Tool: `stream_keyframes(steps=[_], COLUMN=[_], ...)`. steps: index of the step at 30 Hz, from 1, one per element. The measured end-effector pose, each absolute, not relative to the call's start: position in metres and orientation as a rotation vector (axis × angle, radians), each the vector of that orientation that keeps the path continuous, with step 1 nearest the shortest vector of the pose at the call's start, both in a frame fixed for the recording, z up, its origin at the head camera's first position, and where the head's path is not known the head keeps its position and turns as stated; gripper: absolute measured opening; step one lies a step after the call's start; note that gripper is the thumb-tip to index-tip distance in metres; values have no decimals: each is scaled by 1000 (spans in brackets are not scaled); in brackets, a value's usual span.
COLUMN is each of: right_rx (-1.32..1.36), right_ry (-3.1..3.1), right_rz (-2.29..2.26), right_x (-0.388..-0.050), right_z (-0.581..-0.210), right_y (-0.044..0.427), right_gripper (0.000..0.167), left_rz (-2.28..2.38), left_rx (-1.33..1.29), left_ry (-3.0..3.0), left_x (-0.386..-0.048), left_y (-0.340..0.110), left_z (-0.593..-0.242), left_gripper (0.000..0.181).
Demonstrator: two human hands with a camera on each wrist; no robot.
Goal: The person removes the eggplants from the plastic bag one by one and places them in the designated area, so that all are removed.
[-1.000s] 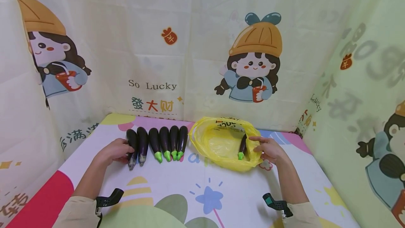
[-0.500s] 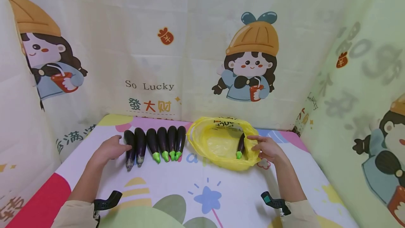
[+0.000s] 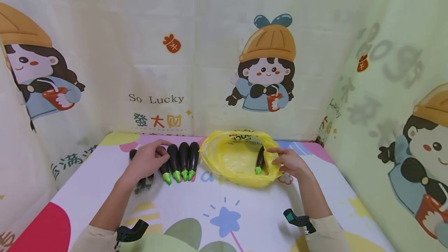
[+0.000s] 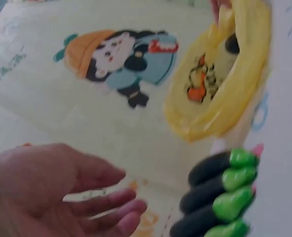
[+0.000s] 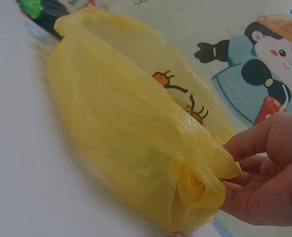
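My left hand [image 3: 145, 163] hovers over the left part of a row of dark eggplants, partly hiding the leftmost ones. In the left wrist view its fingers are spread loosely with nothing between them, apart from the green-capped eggplants [image 4: 205, 205]. The right-end eggplant [image 3: 193, 158] lies beside an open yellow plastic bag [image 3: 224, 178]. With thumb and fingers my right hand [image 3: 292, 162] pinches the bag's right rim; the gathered plastic [image 5: 202, 185] shows in the right wrist view. One eggplant [image 3: 260, 160] lies inside the bag against its right wall.
A printed cloth [image 3: 196, 224] covers the table. Patterned curtains [image 3: 210, 69] hang behind it and along both sides. The bag stands near the back edge, close to the rear curtain.
My left hand has moved from the left end of the row rightward and up over the eggplants. The right hand keeps its hold on the bag. The head view has shifted slightly.
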State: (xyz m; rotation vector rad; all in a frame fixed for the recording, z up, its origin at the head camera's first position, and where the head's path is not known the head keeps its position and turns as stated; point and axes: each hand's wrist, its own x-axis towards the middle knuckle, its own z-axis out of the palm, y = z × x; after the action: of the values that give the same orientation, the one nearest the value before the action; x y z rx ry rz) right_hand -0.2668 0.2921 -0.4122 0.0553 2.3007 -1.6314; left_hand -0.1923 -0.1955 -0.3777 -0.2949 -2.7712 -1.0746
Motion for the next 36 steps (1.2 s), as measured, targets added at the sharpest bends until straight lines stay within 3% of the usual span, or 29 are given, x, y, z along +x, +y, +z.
stream_keyframes(steps=[7,16,36], right_rx=[59,54,67], right_ry=[2301,2296,2293], right_rz=[-1624,-1641,-1641], right_x=[-265,-267,-267], right_z=[-414,-413,-410], right_y=[291,290,291], right_gripper=[53,54,53], left_rz=[-1224,-1337,-1756], left_rx=[-673,-933,-900], left_ry=[-2852,-2857,-2910], left_x=[-210,-242,-297], left_y=[-132,-81,8], left_z=[-380,-381,-411], left_gripper=[36,36,41])
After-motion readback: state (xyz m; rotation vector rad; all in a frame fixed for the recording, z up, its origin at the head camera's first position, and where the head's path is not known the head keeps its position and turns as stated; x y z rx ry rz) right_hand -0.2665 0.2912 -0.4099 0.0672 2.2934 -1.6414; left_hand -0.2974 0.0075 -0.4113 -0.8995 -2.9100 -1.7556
